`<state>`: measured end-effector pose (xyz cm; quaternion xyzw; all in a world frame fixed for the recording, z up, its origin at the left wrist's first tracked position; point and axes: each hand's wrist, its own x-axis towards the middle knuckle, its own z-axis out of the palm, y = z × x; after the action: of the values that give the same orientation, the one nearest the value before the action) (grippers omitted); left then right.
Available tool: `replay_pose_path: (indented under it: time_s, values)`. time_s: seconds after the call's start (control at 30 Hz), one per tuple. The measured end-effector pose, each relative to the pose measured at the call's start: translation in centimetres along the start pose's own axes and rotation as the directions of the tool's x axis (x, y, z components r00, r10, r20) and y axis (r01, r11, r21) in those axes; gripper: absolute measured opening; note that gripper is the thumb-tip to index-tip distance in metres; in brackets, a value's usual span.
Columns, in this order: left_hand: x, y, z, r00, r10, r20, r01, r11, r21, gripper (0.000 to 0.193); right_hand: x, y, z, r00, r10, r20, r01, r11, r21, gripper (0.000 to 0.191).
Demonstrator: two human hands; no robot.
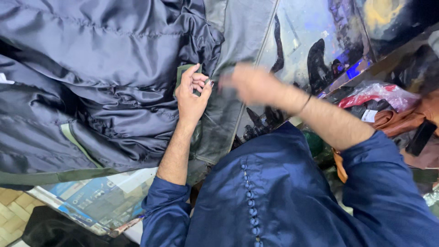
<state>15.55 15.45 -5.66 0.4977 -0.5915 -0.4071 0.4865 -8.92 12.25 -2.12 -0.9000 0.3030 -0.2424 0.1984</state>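
A dark navy satin jacket [105, 68] lies spread over a glass counter. My left hand [192, 93] pinches a green-grey edge of the jacket [182, 72] near its middle seam. My right hand [249, 82] is blurred with motion just to the right of it, over the grey-green leather-like panel [242, 32]; whether it grips anything cannot be told. A thin dark band circles my right wrist. I wear a deep blue buttoned shirt.
The glass counter top [315, 36] reflects dark shapes at upper right. A plastic-wrapped red item [379, 93] and brown leather goods [402, 121] lie at the right. Printed cards show under the glass [91, 201] at lower left, above a tiled floor [11, 210].
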Motion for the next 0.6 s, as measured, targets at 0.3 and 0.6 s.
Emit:
replay_pose_path:
  time_s: [0.3, 0.6]
  values:
    - [0.2, 0.1, -0.2, 1.0, 0.008, 0.003, -0.008, 1.0, 0.005, 0.055, 1.6, 5.3, -2.7, 0.967, 0.075, 0.243, -0.066, 0.997, -0.048, 0.041]
    - [0.4, 0.6, -0.2, 1.0, 0.013, -0.016, -0.012, 0.999, 0.039, 0.055, 1.7, 6.4, -8.5, 0.974, 0.155, 0.162, -0.066, 0.889, -0.454, 0.027]
